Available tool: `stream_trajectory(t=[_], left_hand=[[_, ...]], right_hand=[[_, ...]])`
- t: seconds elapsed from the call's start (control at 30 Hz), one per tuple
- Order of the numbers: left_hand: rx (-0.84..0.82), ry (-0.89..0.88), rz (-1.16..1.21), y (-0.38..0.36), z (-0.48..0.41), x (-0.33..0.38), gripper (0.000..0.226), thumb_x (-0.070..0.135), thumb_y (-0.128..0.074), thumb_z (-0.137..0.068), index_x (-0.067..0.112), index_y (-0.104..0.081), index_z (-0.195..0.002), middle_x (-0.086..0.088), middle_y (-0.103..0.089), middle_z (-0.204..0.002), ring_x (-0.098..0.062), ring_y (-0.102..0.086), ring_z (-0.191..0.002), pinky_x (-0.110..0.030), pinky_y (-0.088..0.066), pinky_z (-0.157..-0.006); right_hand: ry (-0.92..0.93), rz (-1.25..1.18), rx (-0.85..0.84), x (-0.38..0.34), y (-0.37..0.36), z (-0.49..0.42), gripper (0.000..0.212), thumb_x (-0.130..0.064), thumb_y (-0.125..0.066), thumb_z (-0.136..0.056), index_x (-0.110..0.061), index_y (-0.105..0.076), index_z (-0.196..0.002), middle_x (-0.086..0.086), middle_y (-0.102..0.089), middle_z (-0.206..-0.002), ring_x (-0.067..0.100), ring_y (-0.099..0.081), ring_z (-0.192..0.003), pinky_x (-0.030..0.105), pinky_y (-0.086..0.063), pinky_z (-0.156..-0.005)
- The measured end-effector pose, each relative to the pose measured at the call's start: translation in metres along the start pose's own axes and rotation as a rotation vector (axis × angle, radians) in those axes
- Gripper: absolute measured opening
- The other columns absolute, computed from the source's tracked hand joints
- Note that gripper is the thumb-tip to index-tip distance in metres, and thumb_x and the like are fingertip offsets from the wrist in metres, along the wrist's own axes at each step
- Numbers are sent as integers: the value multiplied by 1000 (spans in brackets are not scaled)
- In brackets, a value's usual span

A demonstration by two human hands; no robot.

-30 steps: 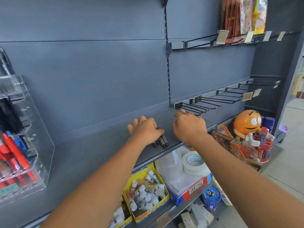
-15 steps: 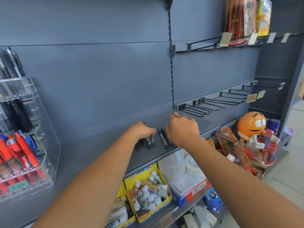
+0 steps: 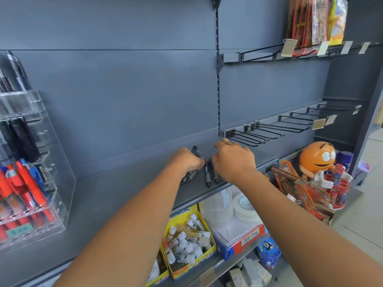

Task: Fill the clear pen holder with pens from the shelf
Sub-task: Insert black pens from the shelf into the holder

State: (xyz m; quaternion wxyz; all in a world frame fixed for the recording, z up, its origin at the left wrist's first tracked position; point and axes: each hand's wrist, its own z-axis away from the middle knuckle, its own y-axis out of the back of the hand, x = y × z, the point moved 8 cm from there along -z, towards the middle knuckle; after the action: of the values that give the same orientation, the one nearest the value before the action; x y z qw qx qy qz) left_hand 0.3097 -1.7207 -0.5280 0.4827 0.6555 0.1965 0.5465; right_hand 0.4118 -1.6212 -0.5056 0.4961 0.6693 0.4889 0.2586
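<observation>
Held pens: a bunch of grey-barrelled pens [image 3: 189, 176] gripped in the left hand [image 3: 184, 161], tips pointing at the shelf's [image 3: 124, 187] front edge.
Loose pens: two black pens [image 3: 207, 176] lying side by side, just right of the bunch.
Holder: clear pen holder [image 3: 62, 183], tiered acrylic, upright at the shelf's left end; black pens above, red and blue below.

pen holder [image 3: 62, 172] cropped left, pens [image 3: 190, 175] partly covered

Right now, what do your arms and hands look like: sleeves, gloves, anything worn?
Left arm and right arm are bare to the frame edge, no sleeves. Left hand and right hand wear no gloves; no watch, bracelet or ring shows.
</observation>
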Motion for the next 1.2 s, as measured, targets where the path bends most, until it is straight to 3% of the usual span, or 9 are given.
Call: stream_trajectory(t=[0.27, 0.43, 0.57, 0.67, 0.83, 0.97, 1.03, 1.1, 1.2], left_hand=[[-80, -17, -102, 4, 0, 4, 19, 13, -62, -82, 3, -50, -93, -11, -47, -76, -28, -52, -79, -30, -45, -71], [-53, -38, -58, 7, -1, -3, 22, 19, -63, -86, 5, -49, -94, -8, -41, -73, -24, -44, -71, -27, -36, -61], [-24, -58, 175, 10, -3, -16, 16, 16, -59, -81, 7, -46, -82, -9, -46, -71, -25, -48, -69, -28, -36, -64], [6, -100, 420, 19, -2, -24, 12, 16, -57, -79, 10, -48, -84, -8, -49, -76, -22, -48, -58, -28, -40, -65], [164, -259, 654, 52, 17, -30, 10, 14, -53, -88, 18, -44, -84, -1, -47, -73, -19, -54, -60, -30, -39, -62], [259, -289, 786, 61, 32, -47, 10, 14, -58, -86, 16, -50, -92, -5, -56, -66, -18, -57, -61, -33, -47, -66], [287, -300, 821, 63, 39, -51, 13, 12, -61, -86, 11, -52, -96, -8, -57, -67, -18, -57, -60, -27, -48, -60], [282, -286, 847, 62, 43, -55, 13, 9, -63, -85, 9, -52, -93, -12, -56, -70, -18, -57, -58, -23, -47, -55], [266, -245, 866, 57, 44, -63, 15, 7, -66, -83, 11, -51, -84, -11, -55, -70, -18, -60, -57, -31, -46, -64]], right_hand=[[-4, -4, 11, -5, 1, 0, 38, -26, -37, -100, -15, -50, -134, 4, -49, -138, 31, -53, -118, 41, -40, -92], [-4, 12, -5, -8, -2, 1, 36, -27, -38, -100, -15, -50, -132, 5, -52, -133, 30, -55, -114, 40, -41, -91], [-1, 13, -4, -12, -3, 2, 36, -27, -38, -100, -15, -50, -132, 5, -52, -133, 30, -56, -114, 40, -41, -91], [2, 10, 7, -15, 0, 2, 37, -26, -38, -100, -15, -50, -133, 5, -51, -135, 31, -56, -114, 39, -41, -91], [27, -23, 29, -29, 6, 4, 43, -25, -37, -100, -17, -44, -142, 2, -47, -142, 30, -54, -118, 39, -40, -94], [50, -58, 56, -46, 13, 6, 43, -23, -37, -100, -19, -42, -143, 1, -47, -143, 29, -54, -119, 38, -40, -93], [58, -62, 68, -53, 16, 7, 42, -23, -37, -100, -19, -43, -142, 0, -48, -141, 29, -54, -118, 38, -40, -92], [59, -67, 81, -56, 19, 8, 43, -23, -38, -100, -20, -43, -142, 0, -49, -141, 28, -55, -117, 37, -40, -92], [64, -70, 107, -61, 26, 11, 41, -22, -38, -99, -20, -46, -140, 0, -51, -139, 28, -56, -116, 36, -41, -89]])
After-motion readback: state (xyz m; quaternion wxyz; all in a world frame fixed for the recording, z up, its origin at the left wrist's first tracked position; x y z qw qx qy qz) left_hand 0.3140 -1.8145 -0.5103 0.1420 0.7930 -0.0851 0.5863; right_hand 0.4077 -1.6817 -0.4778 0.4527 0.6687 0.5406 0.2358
